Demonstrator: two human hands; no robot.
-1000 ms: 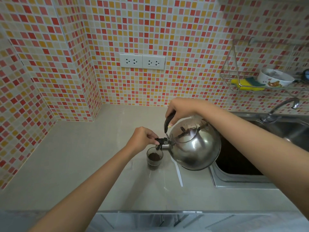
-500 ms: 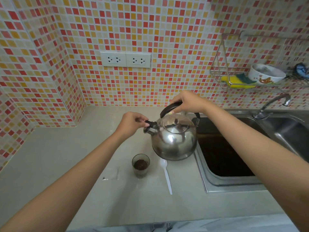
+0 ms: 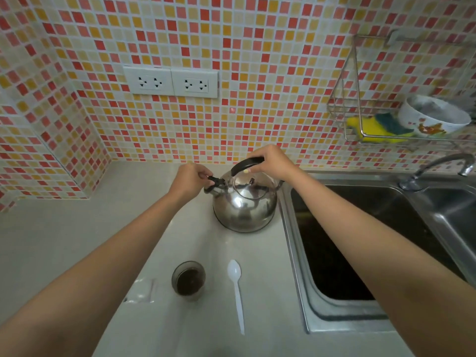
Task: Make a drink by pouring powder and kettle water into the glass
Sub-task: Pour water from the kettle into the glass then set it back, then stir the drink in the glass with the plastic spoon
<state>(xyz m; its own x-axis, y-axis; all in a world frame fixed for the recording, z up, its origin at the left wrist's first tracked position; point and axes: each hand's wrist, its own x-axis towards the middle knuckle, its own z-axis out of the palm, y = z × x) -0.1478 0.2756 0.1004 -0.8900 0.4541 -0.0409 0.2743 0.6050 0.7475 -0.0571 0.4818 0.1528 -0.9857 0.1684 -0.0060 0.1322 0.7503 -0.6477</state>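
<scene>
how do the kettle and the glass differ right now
The kettle is shiny metal and you cannot see inside it; the glass is clear and shows dark liquid. The kettle is much bigger and rounder than the small straight glass. The left hand pinches the kettle's spout cap and the right hand grips its handle, while nothing touches the glass. Both stand upright on the counter.

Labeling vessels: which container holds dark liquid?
The glass on the counter, left of the white spoon. The kettle is lidded steel; the rack's bowl is white.
</scene>
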